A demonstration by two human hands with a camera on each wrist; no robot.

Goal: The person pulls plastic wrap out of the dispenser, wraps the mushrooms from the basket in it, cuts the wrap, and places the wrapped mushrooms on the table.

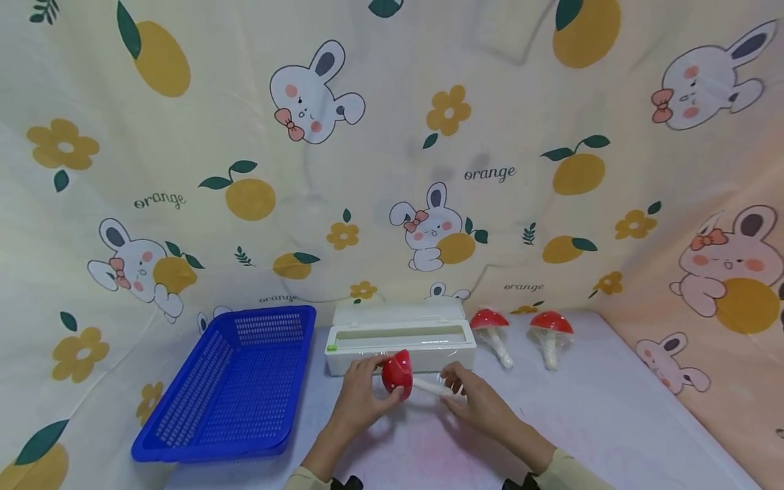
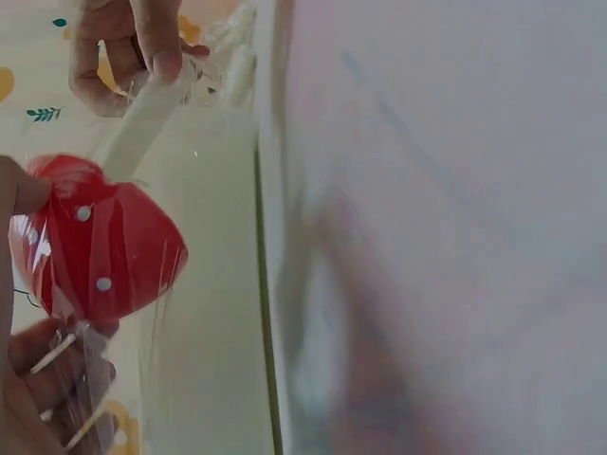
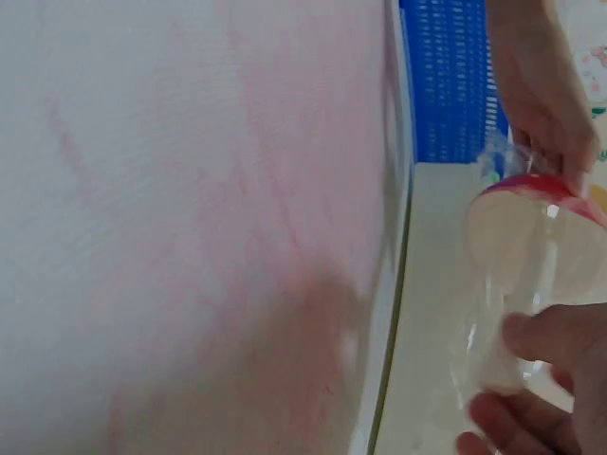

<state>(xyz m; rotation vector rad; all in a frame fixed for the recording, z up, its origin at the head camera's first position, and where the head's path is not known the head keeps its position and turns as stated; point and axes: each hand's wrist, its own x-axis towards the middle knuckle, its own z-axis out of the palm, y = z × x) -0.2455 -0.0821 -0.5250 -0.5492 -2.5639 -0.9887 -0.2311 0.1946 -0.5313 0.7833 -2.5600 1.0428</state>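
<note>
A toy mushroom (image 1: 397, 374) with a white-spotted red cap and pale stem lies sideways between the two hands, above the table in front of the white box. My left hand (image 1: 360, 396) grips its cap, thumb on one side and fingers on the other. At the stem's end, my right hand (image 1: 480, 403) pinches the stem (image 2: 142, 128) between thumb and fingers. Clear plastic film (image 2: 90, 379) wraps the cap and hangs loose near the left fingers. In the right wrist view, film also runs along the stem beside the right thumb (image 3: 545, 336).
Behind the hands stands a long white film dispenser box (image 1: 401, 359) with its lid raised. Two more film-wrapped toy mushrooms, one left (image 1: 490, 318) and one right (image 1: 551, 322), lie at the back right. A blue plastic basket (image 1: 211, 454) sits at the left, before a printed cloth backdrop.
</note>
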